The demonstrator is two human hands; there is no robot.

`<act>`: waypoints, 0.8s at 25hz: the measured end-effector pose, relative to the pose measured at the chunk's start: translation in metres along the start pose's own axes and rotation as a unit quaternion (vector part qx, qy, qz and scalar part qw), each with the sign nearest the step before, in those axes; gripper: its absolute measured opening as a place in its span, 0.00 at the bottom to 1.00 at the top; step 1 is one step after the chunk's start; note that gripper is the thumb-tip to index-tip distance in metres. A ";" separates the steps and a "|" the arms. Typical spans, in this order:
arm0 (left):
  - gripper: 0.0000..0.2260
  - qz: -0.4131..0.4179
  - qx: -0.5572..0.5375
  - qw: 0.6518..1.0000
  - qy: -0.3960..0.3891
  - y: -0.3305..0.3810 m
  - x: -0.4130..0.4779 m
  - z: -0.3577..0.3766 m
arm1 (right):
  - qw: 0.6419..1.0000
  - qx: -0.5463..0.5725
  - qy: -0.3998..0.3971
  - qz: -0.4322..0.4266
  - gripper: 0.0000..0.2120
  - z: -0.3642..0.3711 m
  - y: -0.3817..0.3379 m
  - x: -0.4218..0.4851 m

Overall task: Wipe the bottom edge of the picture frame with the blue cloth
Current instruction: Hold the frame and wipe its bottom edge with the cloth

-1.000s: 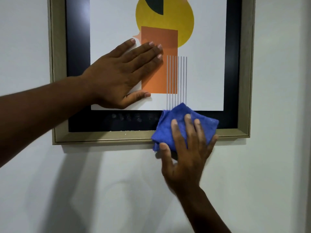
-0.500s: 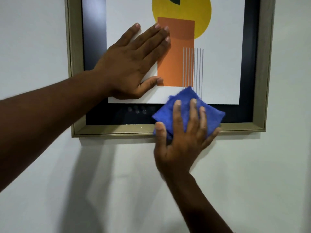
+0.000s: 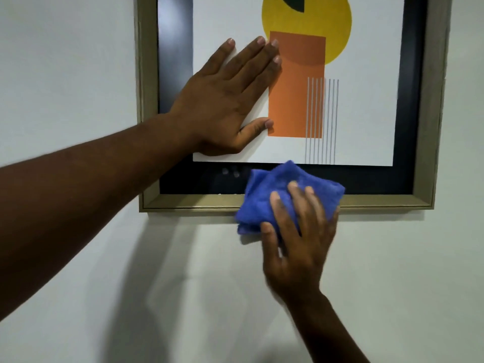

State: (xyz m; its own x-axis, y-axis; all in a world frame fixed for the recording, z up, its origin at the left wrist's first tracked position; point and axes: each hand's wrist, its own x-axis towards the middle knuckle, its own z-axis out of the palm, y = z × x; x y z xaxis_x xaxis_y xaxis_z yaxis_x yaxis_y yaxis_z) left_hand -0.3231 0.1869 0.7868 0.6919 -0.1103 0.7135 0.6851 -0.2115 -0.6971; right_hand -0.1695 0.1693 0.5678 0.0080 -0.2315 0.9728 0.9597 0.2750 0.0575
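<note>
Head view, looking at a pale wall [image 3: 78,61] on which the picture frame [image 3: 429,127] hangs, cut off at the top of the shot. Its moulding is a muted gold-beige with a stepped inner lip, and inside that runs a wide black mat around a white print [image 3: 366,113]. The print carries a yellow disc with a dark wedge at its top, an orange rectangle overlapping the disc, and a set of thin grey vertical lines (no lettering, label or signature can be read anywhere). A few pale smudges show on the black mat just left of the cloth.

The left hand [image 3: 227,106] lies flat on the glass over the print's lower left part, fingers spread slightly and extended, thumb out toward the orange rectangle, gripping nothing.

The blue cloth [image 3: 264,203] is a bunched, fuzzy square in bright blue, lying across the frame's bottom edge [image 3: 188,203] a little right of its middle; its upper corner reaches the print's lower border and its lower folds hang onto the wall below the moulding. The right hand [image 3: 301,242] presses it there from below, fingers laid over the cloth's front, thumb against its lower left fold. This hand is motion-blurred, so finer detail of its hold cannot be told.
</note>
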 end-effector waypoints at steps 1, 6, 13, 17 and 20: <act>0.37 -0.005 -0.002 1.000 0.000 0.001 0.001 -0.001 | 0.999 -0.005 0.010 0.034 0.19 0.003 0.002 0.005; 0.37 -0.026 -0.019 0.999 -0.003 -0.005 -0.002 -0.002 | 1.000 -0.007 -0.008 0.029 0.20 0.015 -0.034 0.009; 0.38 -0.035 -0.027 0.999 -0.005 -0.011 -0.006 -0.006 | 0.996 -0.018 0.001 0.092 0.21 0.024 -0.058 0.017; 0.38 -0.045 -0.016 0.999 -0.002 -0.007 -0.008 -0.002 | 0.997 0.009 0.017 0.074 0.19 0.012 -0.033 0.010; 0.38 -0.037 -0.024 0.999 0.002 -0.010 -0.007 -0.003 | 0.992 -0.012 0.004 0.122 0.21 0.025 -0.065 0.024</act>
State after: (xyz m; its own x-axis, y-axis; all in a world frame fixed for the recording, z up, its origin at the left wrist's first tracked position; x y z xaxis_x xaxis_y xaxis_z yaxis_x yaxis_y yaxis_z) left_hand -0.3355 0.1873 0.7891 0.6393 -0.0957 0.7630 0.7221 -0.2663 -0.6385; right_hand -0.2389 0.1692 0.5928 0.2441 -0.1688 0.9549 0.9353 0.3013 -0.1858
